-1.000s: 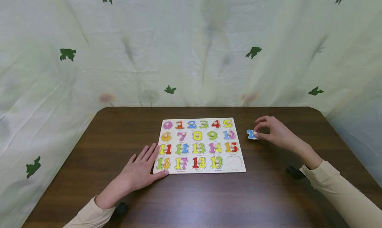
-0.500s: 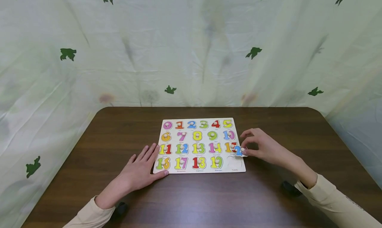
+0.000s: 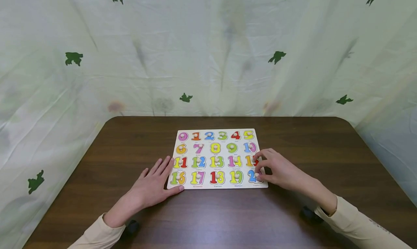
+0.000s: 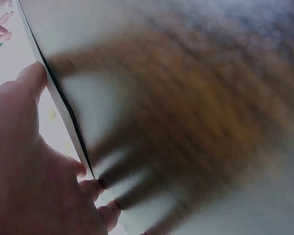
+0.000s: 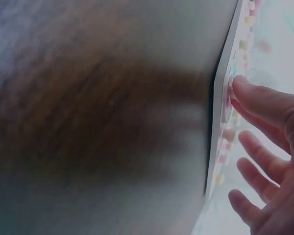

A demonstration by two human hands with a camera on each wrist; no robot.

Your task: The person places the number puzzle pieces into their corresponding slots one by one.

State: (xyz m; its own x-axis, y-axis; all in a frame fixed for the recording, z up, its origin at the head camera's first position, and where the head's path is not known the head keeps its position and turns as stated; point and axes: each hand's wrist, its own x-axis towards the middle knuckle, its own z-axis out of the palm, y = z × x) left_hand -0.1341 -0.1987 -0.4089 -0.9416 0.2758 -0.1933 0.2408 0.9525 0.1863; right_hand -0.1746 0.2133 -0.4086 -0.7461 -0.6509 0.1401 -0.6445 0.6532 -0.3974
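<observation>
A white number puzzle board [image 3: 217,130] lies in the middle of the brown table [image 3: 208,220], its slots filled with coloured numbers. My right hand [image 3: 259,168] is over the board's bottom-right corner, thumb and fingertips at the knob of the blue "20" piece [image 3: 251,176], which sits in its slot. The right wrist view shows these fingers [image 5: 250,93] at the board's edge [image 5: 219,103]. My left hand [image 3: 161,176] lies flat on the table with straight fingers and touches the board's bottom-left corner; its thumb [image 4: 34,78] rests against the edge.
A pale curtain with green leaf prints [image 3: 208,53] hangs close behind and beside the table. The table's rounded far corners and side edges are near the cloth. Both sleeves are beige.
My right hand carried the "20" piece from the table right of the board, left and toward me, into the bottom-right slot. The left hand has stayed still.
</observation>
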